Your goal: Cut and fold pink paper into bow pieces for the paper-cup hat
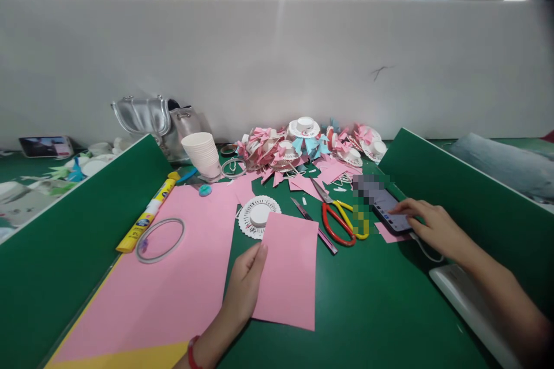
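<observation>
My left hand (244, 282) pinches a pink sheet (292, 277) at its left edge over the green tabletop (359, 305), thumb on top, fingers mostly hidden beneath. The sheet's corner covers part of a frilled white disc (259, 216). My right hand (426, 222), fingers loosely spread, touches a phone (381, 206); pixelation blurs its far end and the nearby scissors' (328, 199) yellow handle. My forearm partly hides a white slab (454, 288).

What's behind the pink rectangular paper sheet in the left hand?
Behind the sheet, a round white fringed paper disc shows partly, its lower right covered. A slim pink-and-black utility knife shows past the upper right corner. Anything else there is hidden.
</observation>
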A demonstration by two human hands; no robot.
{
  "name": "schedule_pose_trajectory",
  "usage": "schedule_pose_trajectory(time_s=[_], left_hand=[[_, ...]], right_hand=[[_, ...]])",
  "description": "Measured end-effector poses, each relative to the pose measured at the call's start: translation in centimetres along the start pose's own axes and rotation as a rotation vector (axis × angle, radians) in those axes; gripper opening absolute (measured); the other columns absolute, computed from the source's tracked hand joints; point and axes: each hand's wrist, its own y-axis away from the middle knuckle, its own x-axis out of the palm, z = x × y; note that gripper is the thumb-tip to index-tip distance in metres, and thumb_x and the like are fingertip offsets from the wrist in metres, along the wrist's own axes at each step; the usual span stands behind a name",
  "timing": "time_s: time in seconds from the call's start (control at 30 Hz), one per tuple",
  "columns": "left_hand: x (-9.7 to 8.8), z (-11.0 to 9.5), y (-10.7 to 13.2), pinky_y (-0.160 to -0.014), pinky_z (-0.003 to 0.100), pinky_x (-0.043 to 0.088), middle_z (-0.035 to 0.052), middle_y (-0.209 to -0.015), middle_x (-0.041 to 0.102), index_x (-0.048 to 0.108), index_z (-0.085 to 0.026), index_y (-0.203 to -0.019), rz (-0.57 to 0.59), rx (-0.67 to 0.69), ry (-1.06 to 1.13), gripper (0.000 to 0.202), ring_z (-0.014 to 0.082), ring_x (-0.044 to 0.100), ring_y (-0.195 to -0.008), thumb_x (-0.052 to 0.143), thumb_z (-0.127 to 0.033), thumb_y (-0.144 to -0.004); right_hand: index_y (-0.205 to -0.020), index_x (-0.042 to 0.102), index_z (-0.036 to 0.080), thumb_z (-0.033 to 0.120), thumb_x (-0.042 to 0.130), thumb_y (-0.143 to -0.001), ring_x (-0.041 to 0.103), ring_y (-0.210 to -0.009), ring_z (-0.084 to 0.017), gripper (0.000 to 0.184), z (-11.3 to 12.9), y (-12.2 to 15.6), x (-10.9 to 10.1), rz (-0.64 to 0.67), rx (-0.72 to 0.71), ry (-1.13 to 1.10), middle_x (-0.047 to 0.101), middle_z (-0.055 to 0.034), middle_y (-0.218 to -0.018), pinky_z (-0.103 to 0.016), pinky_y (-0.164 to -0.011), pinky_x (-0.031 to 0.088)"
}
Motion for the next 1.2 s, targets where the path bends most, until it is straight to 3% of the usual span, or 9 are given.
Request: schedule_pose_trajectory(time_s=[0.1, 0.23, 0.6, 0.8, 1.2], left_hand=[[0.0, 0.0, 0.0, -0.049, 0.023, 0.037, 0.0000, -0.057, 0.051, 0.053, -0.015, -0.060, 0.004, -0.002, 0.001, 0.042, 0.0150, 0.046, -0.055, 0.048, -0.056, -0.071], [0.0, 0.0, 0.0, -0.049, 0.023, 0.037, 0.0001, -0.056, 0.051, 0.053, -0.015, -0.060, 0.002, -0.003, 0.000, 0.042, 0.0152, 0.045, -0.055, 0.049, -0.056, -0.071], [0.0, 0.1, 0.0, -0.049, 0.023, 0.035, -0.0006, -0.056, 0.049, 0.054, -0.015, -0.062, 0.006, -0.007, 0.000, 0.042, 0.0146, 0.044, -0.054, 0.048, -0.056, -0.071], [0.0, 0.2, 0.0, -0.048, 0.023, 0.035, -0.0012, -0.055, 0.048, 0.053, -0.015, -0.061, 0.009, 0.003, 0.013, 0.041, 0.0137, 0.043, -0.053, 0.047, -0.054, -0.073], [0.0, 0.3, 0.0, -0.050, 0.022, 0.031, -0.0027, -0.056, 0.041, 0.049, -0.015, -0.062, 0.044, 0.010, 0.039, 0.036, 0.0125, 0.037, -0.054, 0.045, -0.048, -0.077]], right_hand=[[-0.078, 0.056, 0.022, 0.014, 0.038, -0.066, 0.061, -0.083, -0.024, 0.023, 0.3, 0.7, -0.5, -0.048, 0.007, -0.038, 0.065, -0.0047, -0.087, -0.037, -0.076, 0.045], [-0.067, 0.055, 0.022, 0.012, 0.036, -0.065, 0.063, -0.076, -0.022, 0.022, 0.4, 1.4, -0.9, -0.013, -0.015, -0.070, 0.065, -0.0037, -0.076, -0.035, -0.073, 0.046], [-0.084, 0.054, 0.023, 0.014, 0.035, -0.066, 0.061, -0.088, -0.023, 0.027, -0.8, 0.3, 0.2, 0.046, 0.003, -0.045, 0.064, -0.0055, -0.094, -0.039, -0.081, 0.043], [-0.097, 0.047, 0.023, 0.024, 0.033, -0.077, 0.054, -0.099, -0.025, 0.024, -0.4, 0.5, 0.2, -0.054, 0.057, 0.055, 0.061, -0.0071, -0.103, -0.043, -0.082, 0.039], [-0.098, 0.046, 0.020, 0.023, 0.029, -0.080, 0.051, -0.101, -0.027, 0.025, 0.0, 0.2, 0.3, -0.036, 0.102, 0.164, 0.060, -0.0098, -0.107, -0.041, -0.079, 0.037]])
